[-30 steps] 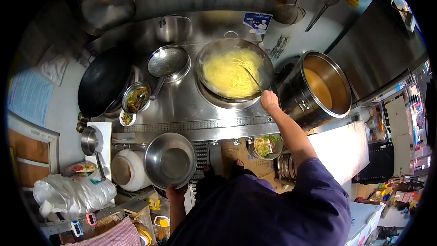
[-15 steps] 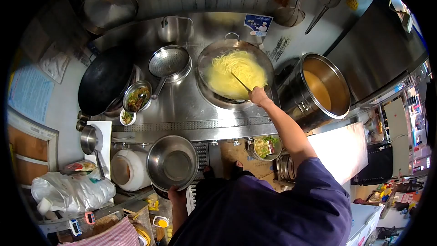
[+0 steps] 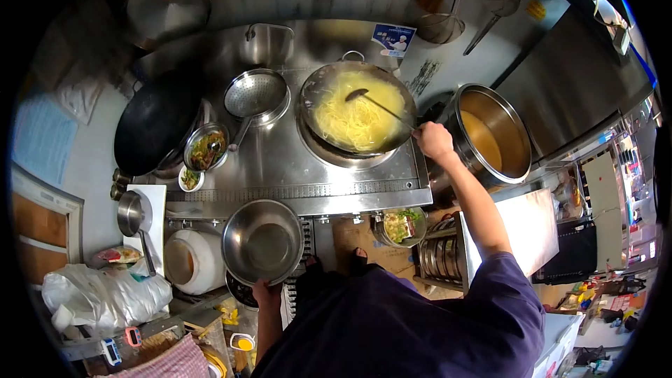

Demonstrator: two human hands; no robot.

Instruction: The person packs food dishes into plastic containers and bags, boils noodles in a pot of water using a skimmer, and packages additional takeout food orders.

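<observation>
My right hand [image 3: 435,141] is closed around the handle of a ladle [image 3: 357,94], whose dark bowl is lifted over the noodles. Yellow noodles [image 3: 353,122] lie in steaming liquid in the wok [image 3: 308,91] on the stove. By its near rim, my left hand [image 3: 267,292] grips a wide steel bowl [image 3: 234,241], held in front of the stove's edge. Some liquid or a shiny bottom shows inside that bowl; I cannot tell which. Left of the wok, a perforated strainer [image 3: 256,92] rests on a round pot.
A tall stockpot [image 3: 521,147] of brown broth stands right of the wok. At the left are a black wok [image 3: 157,126], a bowl of cooked vegetables [image 3: 208,150] and a steel ladle [image 3: 130,213]. Below the stove edge sits a container of greens [image 3: 400,227].
My right hand has drawn back to the right, and the ladle's bowl has come up out of the noodles. The steel bowl in my left hand has shifted slightly up and left.
</observation>
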